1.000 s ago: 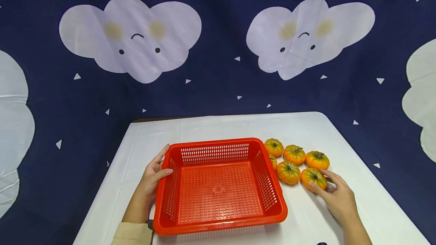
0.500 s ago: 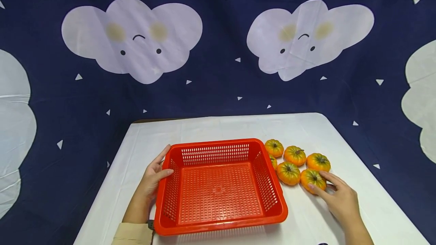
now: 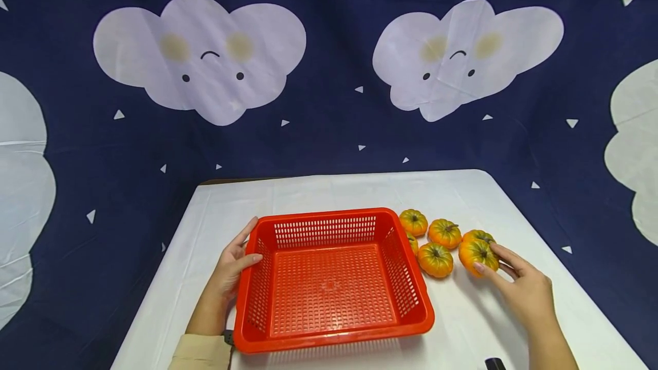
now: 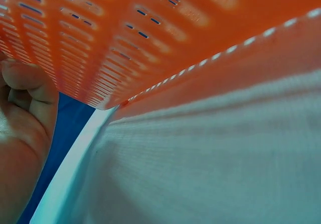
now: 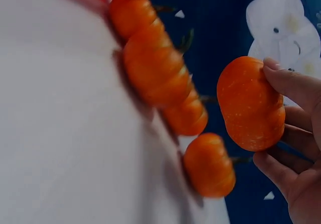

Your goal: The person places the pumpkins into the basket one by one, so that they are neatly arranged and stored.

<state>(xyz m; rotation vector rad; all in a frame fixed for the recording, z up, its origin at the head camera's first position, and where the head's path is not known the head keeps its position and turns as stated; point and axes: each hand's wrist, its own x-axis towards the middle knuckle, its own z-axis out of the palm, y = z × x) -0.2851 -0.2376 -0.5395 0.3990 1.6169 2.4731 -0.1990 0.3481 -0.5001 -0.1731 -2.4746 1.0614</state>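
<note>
Over white cloth (image 3: 354, 193), in right grip (image 3: 532, 291), ribbed orange pumpkin (image 5: 251, 106), yellow-green crown (image 3: 479, 252)

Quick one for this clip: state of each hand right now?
Left hand: closed on the left rim of the red basket.
Right hand: holding a small orange pumpkin above the white table.

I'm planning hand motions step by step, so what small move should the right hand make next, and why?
Probably carry the held pumpkin leftward, over the red basket: the right hand grips it above the table, and the left hand holds the basket's left side.
</note>
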